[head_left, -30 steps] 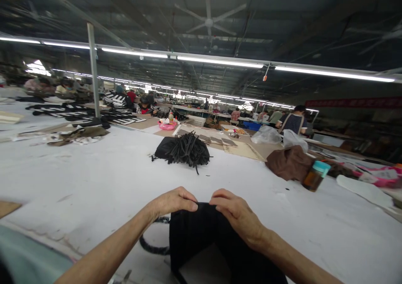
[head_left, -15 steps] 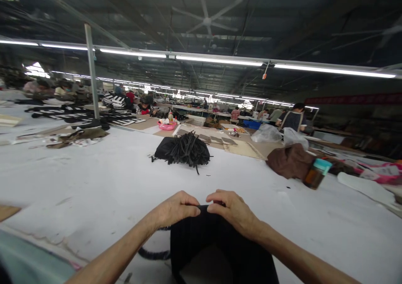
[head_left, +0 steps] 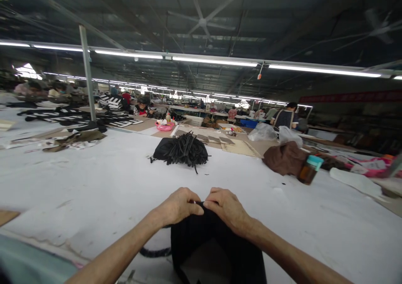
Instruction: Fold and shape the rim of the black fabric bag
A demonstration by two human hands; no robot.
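Note:
A black fabric bag (head_left: 216,234) stands at the near edge of the white table, with a dark loop like a strap (head_left: 155,252) at its left side. My left hand (head_left: 180,206) pinches the bag's top edge between thumb and fingers. Right beside it, my right hand (head_left: 228,208) is closed on the same edge, its thumb and fingertips pressed together. The two sets of fingertips nearly meet. The lower part of the bag runs out of view, and part of it is hidden by my right forearm.
A heap of black strips (head_left: 188,149) lies ahead on the white table (head_left: 109,183). To the right are a brown cloth (head_left: 284,157) and a jar with a turquoise lid (head_left: 310,170). Farther off are a pink basket (head_left: 165,126), black-and-white pieces (head_left: 63,116), a post (head_left: 87,72) and several people.
The right thumb and fingers have closed onto the bag's edge; they were apart before. The left hand keeps its hold. The whole view has shifted slightly.

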